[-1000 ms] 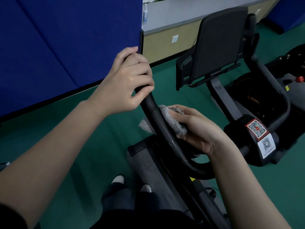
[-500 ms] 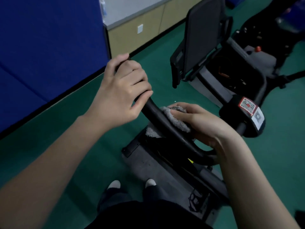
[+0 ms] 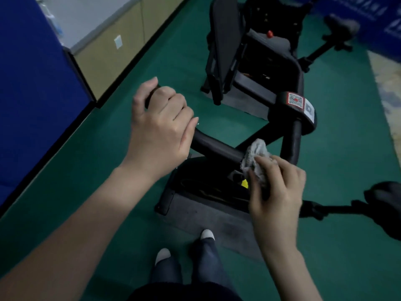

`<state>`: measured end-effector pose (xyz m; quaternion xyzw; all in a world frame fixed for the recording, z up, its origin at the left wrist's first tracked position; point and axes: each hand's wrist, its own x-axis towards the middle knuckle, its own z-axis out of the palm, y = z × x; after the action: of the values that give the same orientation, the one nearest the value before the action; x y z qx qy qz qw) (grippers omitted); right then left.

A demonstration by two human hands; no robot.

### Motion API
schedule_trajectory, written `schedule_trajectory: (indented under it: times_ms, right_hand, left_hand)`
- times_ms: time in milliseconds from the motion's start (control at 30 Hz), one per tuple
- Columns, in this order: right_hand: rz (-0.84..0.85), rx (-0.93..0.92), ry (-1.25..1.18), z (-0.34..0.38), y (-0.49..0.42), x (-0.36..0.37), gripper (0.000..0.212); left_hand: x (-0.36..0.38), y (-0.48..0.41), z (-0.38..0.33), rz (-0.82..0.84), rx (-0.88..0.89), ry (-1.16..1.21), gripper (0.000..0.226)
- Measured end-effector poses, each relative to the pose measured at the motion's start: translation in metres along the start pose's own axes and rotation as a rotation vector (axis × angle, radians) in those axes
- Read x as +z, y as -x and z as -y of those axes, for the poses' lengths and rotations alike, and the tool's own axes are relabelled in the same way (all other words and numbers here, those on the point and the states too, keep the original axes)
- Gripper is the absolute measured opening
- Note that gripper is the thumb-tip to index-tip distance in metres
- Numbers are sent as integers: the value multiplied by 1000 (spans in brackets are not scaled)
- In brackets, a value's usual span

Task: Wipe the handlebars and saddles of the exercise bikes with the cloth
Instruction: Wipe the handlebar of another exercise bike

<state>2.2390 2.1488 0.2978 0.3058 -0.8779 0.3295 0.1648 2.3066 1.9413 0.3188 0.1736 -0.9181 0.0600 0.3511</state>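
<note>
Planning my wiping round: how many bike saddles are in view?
2. The near saddle sits at the right edge; the far saddle is blurred at the top right. More may be hidden.

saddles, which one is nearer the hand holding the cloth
The saddle at the right edge, just beyond the right hand that grips the cloth; the other saddle stands far off at the top right.
</note>
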Motion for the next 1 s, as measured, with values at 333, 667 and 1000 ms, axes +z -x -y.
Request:
schedule_trajectory:
  times_ms: [333,667,1000]
  right_hand:
    - [-120,-71,-4,16,12,32,29]
    - [-320,15,-113,34,21,60,35]
    - [-560,425,-392,30,42,44,23]
  left_hand:
    - [6,2,2,-33,10,1,32]
    - [10,3,3,-64,24,-21,34]
    - [11,2,3,-72,33,-39,35]
